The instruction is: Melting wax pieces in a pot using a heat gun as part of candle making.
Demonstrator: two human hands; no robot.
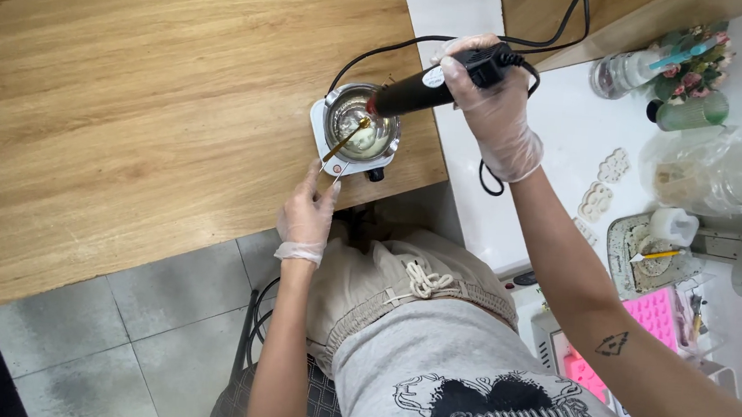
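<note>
Left hand (307, 217), gloved: fingers pinch gold stirrer (346, 139) dipped into metal pot (362, 122) on small hotplate (330, 148), counter (132, 110) edge. Right hand (496, 104): clamped round black heat gun (429, 85); best kept nozzle clear of stirrer, stirring gently.

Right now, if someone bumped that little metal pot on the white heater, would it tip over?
Probably it would slide before tipping: the metal pot looks low and wide, sitting on the small white heater. The heater stands near the wooden table edge, so a hard push might send both off. The pale stuff inside may slosh.
</note>
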